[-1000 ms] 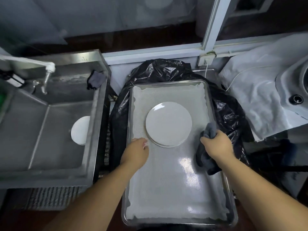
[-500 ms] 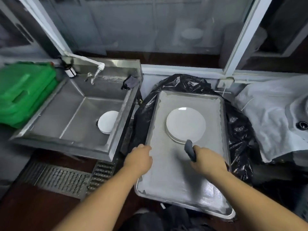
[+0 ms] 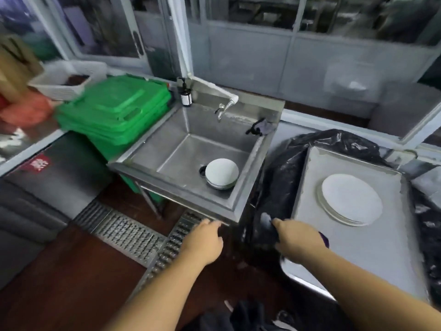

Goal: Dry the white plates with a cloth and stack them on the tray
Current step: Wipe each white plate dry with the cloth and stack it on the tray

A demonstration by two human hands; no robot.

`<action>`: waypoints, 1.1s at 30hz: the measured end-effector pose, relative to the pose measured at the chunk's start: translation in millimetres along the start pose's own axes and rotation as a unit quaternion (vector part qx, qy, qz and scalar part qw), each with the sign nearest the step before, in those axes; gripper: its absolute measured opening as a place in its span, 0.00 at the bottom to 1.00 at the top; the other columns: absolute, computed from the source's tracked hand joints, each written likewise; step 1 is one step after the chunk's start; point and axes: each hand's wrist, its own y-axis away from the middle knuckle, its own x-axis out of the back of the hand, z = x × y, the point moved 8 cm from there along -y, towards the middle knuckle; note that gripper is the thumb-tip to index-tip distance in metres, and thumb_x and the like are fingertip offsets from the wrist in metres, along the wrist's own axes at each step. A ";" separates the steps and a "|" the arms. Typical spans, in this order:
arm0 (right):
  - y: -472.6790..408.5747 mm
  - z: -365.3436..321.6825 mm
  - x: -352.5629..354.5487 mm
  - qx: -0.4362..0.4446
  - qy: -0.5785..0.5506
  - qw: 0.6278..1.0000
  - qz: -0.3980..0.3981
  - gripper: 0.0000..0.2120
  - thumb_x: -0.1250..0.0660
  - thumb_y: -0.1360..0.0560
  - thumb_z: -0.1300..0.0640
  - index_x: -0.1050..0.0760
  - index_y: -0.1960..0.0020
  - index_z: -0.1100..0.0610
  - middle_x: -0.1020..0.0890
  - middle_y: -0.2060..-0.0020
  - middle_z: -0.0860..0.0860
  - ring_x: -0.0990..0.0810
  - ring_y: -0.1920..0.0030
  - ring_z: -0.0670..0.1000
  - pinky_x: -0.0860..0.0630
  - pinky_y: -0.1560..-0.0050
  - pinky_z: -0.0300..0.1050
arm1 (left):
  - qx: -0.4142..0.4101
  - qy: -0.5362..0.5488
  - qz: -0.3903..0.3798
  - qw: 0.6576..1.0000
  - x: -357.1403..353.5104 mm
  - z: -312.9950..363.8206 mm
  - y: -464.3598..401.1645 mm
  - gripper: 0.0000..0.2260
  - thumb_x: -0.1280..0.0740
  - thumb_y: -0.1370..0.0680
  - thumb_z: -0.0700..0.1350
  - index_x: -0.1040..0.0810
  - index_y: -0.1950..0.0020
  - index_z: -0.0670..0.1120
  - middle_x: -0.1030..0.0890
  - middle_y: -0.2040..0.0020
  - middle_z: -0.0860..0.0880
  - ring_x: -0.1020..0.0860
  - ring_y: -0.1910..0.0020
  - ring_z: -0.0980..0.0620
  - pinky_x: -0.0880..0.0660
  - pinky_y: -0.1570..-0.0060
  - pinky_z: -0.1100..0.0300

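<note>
A small stack of white plates (image 3: pixel 350 203) lies on the metal tray (image 3: pixel 372 256) at the right, which is lined with white paper. More white plates (image 3: pixel 222 172) sit stacked in the steel sink (image 3: pixel 191 149), beside the drain. My right hand (image 3: pixel 296 237) grips a dark grey cloth (image 3: pixel 267 222) over the tray's left edge. My left hand (image 3: pixel 204 242) reaches forward below the sink's front edge with relaxed fingers, holding nothing.
A black plastic bag (image 3: pixel 274 177) lies under the tray. Green crates (image 3: pixel 114 113) stand left of the sink, a dark bottle (image 3: pixel 186 96) and a tap (image 3: pixel 224 106) at its back, a dark rag (image 3: pixel 261 126) on its rim. A floor grate (image 3: pixel 133 235) runs below.
The view has swung left toward the sink. My left hand has left the tray and moved left below the sink's front edge; my right hand has followed to the tray's left edge with the cloth.
</note>
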 end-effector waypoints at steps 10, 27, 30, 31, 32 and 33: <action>-47.5 -198.3 24.9 0.100 0.049 0.994 -0.009 0.22 0.33 0.25 0.50 0.28 0.32 0.48 0.18 0.44 0.50 0.16 0.47 0.57 0.25 0.59 0.49 | 0.062 0.002 0.030 0.998 54.2 -154.7 52.6 0.18 0.38 0.16 0.49 0.28 0.26 0.52 0.26 0.30 0.49 0.23 0.35 0.43 0.21 0.40 0.45; -235.1 -280.3 47.3 0.209 0.135 0.968 -0.014 0.19 0.39 0.19 0.55 0.29 0.29 0.49 0.17 0.39 0.51 0.16 0.42 0.58 0.28 0.55 0.50 | 0.118 -0.052 0.003 0.992 140.9 -258.8 -67.3 0.21 0.36 0.16 0.50 0.30 0.23 0.51 0.25 0.29 0.46 0.24 0.34 0.44 0.23 0.39 0.48; -276.1 -270.4 57.9 0.215 0.138 0.967 -0.023 0.16 0.37 0.19 0.56 0.29 0.31 0.50 0.19 0.40 0.51 0.17 0.44 0.57 0.30 0.57 0.50 | 0.123 -0.049 0.003 0.991 158.5 -258.0 -107.7 0.22 0.37 0.16 0.50 0.31 0.22 0.51 0.25 0.28 0.46 0.24 0.34 0.44 0.22 0.38 0.48; -289.6 -264.3 60.7 0.210 0.138 0.968 -0.029 0.16 0.38 0.19 0.56 0.29 0.31 0.51 0.19 0.41 0.51 0.17 0.44 0.57 0.30 0.57 0.50 | 0.122 -0.048 0.003 0.991 162.4 -257.2 -121.1 0.21 0.37 0.16 0.50 0.31 0.22 0.51 0.25 0.28 0.46 0.24 0.34 0.44 0.22 0.39 0.48; -301.7 -256.4 63.3 0.199 0.135 0.970 -0.034 0.15 0.38 0.19 0.57 0.30 0.32 0.51 0.19 0.41 0.51 0.17 0.45 0.57 0.29 0.57 0.50 | 0.120 -0.048 -0.002 0.992 164.5 -255.8 -133.4 0.21 0.38 0.16 0.49 0.30 0.22 0.51 0.25 0.29 0.46 0.24 0.35 0.44 0.22 0.39 0.48; -312.0 -247.7 65.7 0.185 0.125 0.974 -0.039 0.15 0.38 0.19 0.58 0.29 0.32 0.51 0.18 0.42 0.51 0.16 0.45 0.56 0.29 0.57 0.49 | 0.115 -0.047 -0.009 0.992 165.5 -254.1 -144.5 0.21 0.38 0.16 0.49 0.30 0.22 0.50 0.24 0.30 0.46 0.24 0.35 0.44 0.22 0.40 0.48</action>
